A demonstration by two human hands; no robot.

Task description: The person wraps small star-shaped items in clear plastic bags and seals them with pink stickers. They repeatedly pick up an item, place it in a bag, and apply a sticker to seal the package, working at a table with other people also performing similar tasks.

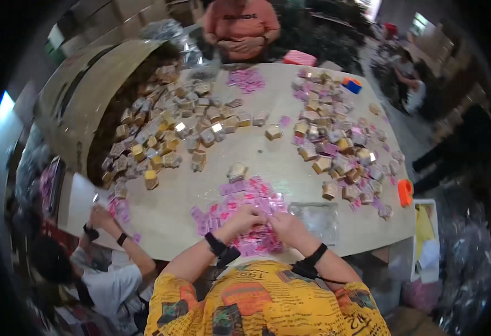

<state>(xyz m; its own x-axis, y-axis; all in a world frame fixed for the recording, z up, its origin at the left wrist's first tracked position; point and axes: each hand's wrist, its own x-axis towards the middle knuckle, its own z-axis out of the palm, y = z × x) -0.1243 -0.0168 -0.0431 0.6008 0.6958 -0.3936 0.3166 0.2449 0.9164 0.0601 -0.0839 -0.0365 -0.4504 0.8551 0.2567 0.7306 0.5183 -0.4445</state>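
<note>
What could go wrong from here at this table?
Pink packets lie loose around the hands and close to the near edge of the table, so a forearm might brush some off. The orange object sits right at the right edge; a bump could drop it. The boxes beside it lie jumbled, so some might slide.

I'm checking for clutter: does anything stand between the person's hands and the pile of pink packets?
Nothing visible does: the left hand and right hand are right at the pink packets. The clear tray lies to the pile's right, not in between.
</note>
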